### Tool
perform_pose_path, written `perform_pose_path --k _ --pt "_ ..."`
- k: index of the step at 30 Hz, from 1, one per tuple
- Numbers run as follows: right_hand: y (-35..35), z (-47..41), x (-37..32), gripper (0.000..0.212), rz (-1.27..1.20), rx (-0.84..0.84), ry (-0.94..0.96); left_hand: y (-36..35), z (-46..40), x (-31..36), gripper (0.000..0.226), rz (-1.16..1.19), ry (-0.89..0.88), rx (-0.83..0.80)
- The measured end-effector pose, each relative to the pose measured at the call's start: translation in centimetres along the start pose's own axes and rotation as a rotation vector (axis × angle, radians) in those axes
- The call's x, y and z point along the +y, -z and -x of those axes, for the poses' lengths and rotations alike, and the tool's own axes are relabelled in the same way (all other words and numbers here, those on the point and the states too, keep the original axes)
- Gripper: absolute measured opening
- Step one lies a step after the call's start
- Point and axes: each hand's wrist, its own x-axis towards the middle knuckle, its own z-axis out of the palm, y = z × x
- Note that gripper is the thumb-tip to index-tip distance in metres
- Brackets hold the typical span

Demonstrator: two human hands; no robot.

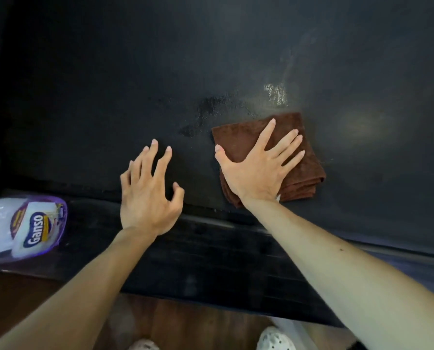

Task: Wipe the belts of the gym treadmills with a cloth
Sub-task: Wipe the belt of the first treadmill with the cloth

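On the treadmill belt (109,84), both hands spread: right hand (257,170) flat on folded brown cloth (309,170), left hand (147,195) bare.

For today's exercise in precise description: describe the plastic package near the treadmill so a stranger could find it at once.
Start at the wide black treadmill belt, then follow its dark side rail leftwards. There lies a clear purple-edged plastic package, the only thing with printed lettering, reading "Ganso".

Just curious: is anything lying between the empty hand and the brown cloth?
No. In the head view, only bare dark belt separates the left hand from the cloth.
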Motion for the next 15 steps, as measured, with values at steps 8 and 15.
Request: perform_pose_path --k 8,15 --pt "0.3 -2.5 1.3 0.121 0.095 -0.03 0.438 -1.2 0.0 -0.8 0.07 -0.017 -0.035 0.087" --pt "1.5 -3.8 2.7 0.1 0.193 -0.169 0.744 -0.7 -1.0 -2.3 0.069 -0.021 -0.126 0.111"
